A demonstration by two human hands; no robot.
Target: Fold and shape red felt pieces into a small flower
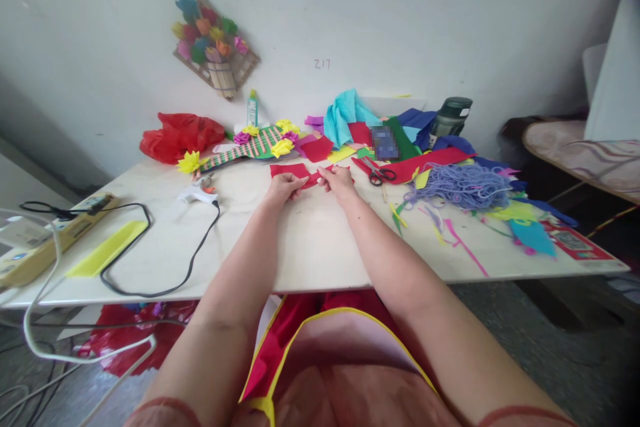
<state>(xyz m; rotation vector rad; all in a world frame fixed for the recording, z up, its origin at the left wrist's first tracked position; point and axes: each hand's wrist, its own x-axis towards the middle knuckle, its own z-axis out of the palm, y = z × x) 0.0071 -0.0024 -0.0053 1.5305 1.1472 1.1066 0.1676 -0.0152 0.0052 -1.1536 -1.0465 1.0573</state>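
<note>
Above the middle of the table, a small piece of red crepe paper is stretched between my two hands. My left hand pinches its near edge, thumb against fingers. A short way to the right, my right hand pinches the same piece, and part of the paper shows behind its knuckles. Black-handled scissors lie just right of my right hand, on a long red strip. Beyond the hands rests a guitar-shaped craft trimmed with yellow and purple paper flowers.
A white glue gun with a black cord lies at the left, near a yellow strip and a power strip. Purple yarn, paper scraps and a dark bottle crowd the right. A red plastic bag sits at the back.
</note>
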